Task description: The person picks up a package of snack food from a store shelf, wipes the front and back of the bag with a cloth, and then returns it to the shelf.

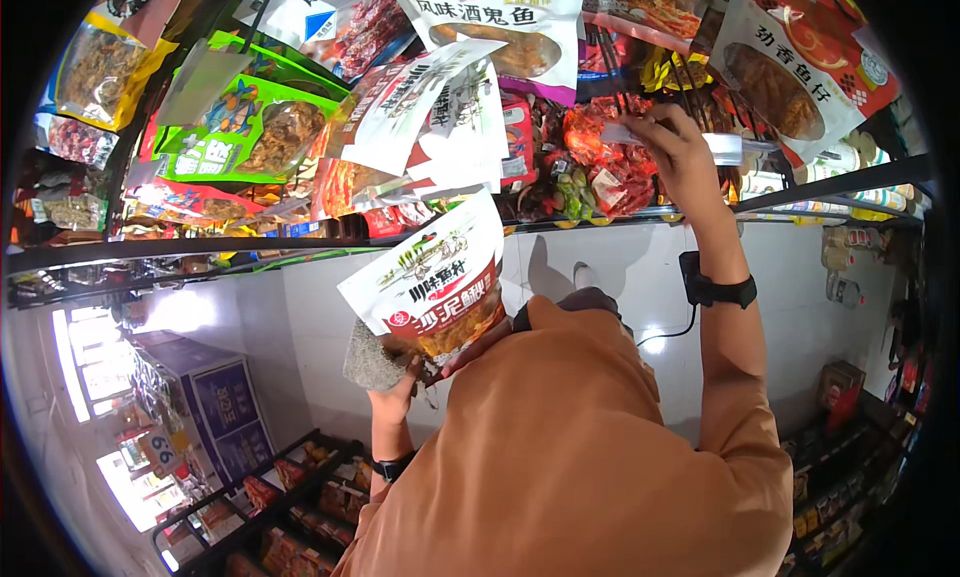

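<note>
In front of the rack, the left hand grasps 1 pouch and a grey cloth. At the rack, the right hand curls by a clear tag; whether it pinches it, I cannot tell.

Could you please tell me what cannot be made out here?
Head view:
Left hand: fingers partly hidden behind the white-and-red pouch.
Right hand: fingertips too small to show exactly what they touch.
Purple-and-white pouch: top cut off by upper edge.
Lower-right shelf goods: too small, dark.
</note>
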